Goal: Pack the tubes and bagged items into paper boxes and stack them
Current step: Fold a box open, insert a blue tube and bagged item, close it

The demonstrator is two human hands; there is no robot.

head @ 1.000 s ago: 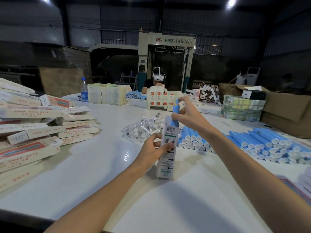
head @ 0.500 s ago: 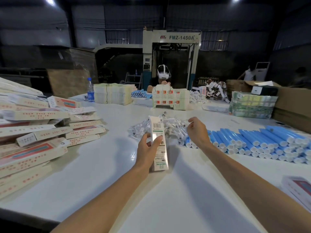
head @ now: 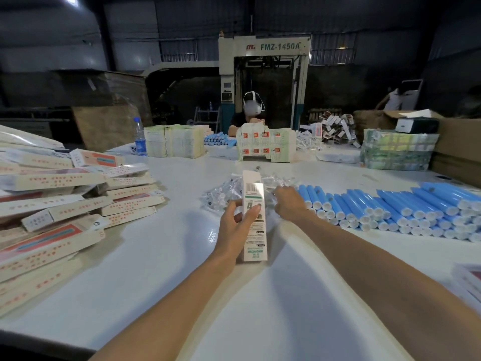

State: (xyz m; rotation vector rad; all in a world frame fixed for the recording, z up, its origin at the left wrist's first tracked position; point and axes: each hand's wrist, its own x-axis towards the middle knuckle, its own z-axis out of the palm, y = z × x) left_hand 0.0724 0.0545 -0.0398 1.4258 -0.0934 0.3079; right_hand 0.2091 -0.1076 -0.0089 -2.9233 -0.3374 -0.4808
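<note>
At the middle of the white worktop (head: 156, 259) a tall, narrow paper box (head: 254, 241) is held upright, its printed side facing the camera and its top flap standing up. Whether its lower end touches the surface cannot be told. The left forearm runs from the bottom edge of the view straight up to the box. The left hand (head: 234, 226) wraps it from the left at mid-height, with the thumb pressed across the printed front and the other fingers curled round the back, mostly hidden.

The right arm comes in from the lower right corner. The right hand (head: 287, 203) sits just right of the box's upper half, back of the hand up, fingers bent down into the heap of clear bagged items (head: 221, 195) that lies behind the box. The fingertips are buried there, so it cannot be told whether they pinch a bag.

Right of the box, blue tubes (head: 390, 208) lie in rows with their white caps toward the camera; the frame edge cuts the rows off. Well to the left of the box a loose pile of packed boxes (head: 65, 207) is also cut off. Beyond the box, across the worktop, another person (head: 250, 110) sits behind a wall of cartons (head: 265, 145).
</note>
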